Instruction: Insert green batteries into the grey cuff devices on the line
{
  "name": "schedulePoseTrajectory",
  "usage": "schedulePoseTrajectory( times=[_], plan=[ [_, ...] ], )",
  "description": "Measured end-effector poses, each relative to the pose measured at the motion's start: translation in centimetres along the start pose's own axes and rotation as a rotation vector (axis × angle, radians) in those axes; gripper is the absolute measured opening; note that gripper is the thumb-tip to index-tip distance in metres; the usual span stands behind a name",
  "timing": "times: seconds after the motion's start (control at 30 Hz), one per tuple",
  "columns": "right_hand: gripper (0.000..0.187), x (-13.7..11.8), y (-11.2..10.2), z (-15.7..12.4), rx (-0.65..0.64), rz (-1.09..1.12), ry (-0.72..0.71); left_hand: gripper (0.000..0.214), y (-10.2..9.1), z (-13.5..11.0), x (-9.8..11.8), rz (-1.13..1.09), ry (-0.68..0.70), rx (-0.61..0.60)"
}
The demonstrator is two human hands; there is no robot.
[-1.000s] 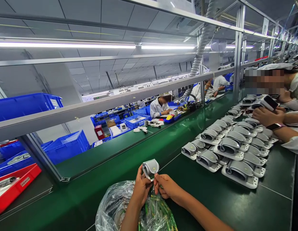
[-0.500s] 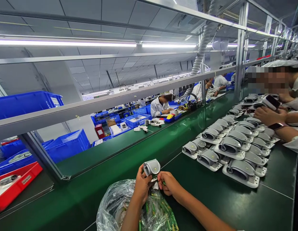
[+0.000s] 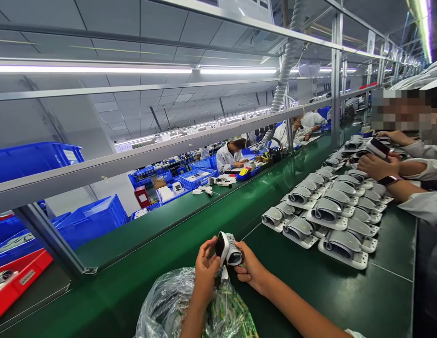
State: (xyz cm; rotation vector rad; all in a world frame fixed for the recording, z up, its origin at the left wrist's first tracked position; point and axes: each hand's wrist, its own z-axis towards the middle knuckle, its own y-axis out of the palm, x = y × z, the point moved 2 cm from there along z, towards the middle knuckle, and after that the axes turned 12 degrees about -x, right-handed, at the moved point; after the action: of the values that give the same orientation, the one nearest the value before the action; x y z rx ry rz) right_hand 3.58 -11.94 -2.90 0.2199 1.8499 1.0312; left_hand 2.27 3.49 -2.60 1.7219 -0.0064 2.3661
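Observation:
A wrist blood pressure monitor (image 3: pixel 223 248), white with a dark screen and a rolled grey cuff, is held up between my two hands above the green bench. My left hand (image 3: pixel 206 267) grips its screen side, fingers along the edge. On the cuff side, my right hand (image 3: pixel 252 266) is closed around it; a bit of green shows near those fingers, too small to make out. Below my wrists lies a clear plastic bag (image 3: pixel 162 300) of slim green-and-gold pieces that look like batteries, partly hidden by my left forearm.
Several more monitors (image 3: pixel 326 213) stand in stacked rows on the bench to the right. Beyond them a co-worker's hands (image 3: pixel 377 166) hold another one. A green conveyor belt (image 3: pixel 162 249) runs past in front, and a red bin (image 3: pixel 23 281) sits far left.
The monitor has been turned in my hands, so its dark screen now faces left and the cuff opening faces right. My right hand has moved up onto the cuff. The view has shifted slightly right.

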Motion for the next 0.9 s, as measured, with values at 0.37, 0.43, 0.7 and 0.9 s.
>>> schedulePoseTrajectory(
  times=[0.37,0.43,0.7,0.9],
  plan=[
    [0.050,-0.7,-0.4,0.3,0.066,-0.210,0.023,0.043,0.3,-0.4,-0.1,-0.340,-0.357,0.024],
    [0.054,-1.7,-1.1,0.1,0.128,-0.640,-0.081,0.039,0.3,-0.3,0.4,-0.465,-0.341,0.099],
    [0.025,-2.9,-3.9,-1.0,0.255,-1.675,-0.004,0.032,-1.5,0.3,1.1,-0.935,-0.257,0.338],
    [0.017,-0.6,-1.8,0.1,0.052,-1.385,-0.186,0.027,-2.3,0.2,0.5,-1.075,-0.224,0.357]
  ],
)
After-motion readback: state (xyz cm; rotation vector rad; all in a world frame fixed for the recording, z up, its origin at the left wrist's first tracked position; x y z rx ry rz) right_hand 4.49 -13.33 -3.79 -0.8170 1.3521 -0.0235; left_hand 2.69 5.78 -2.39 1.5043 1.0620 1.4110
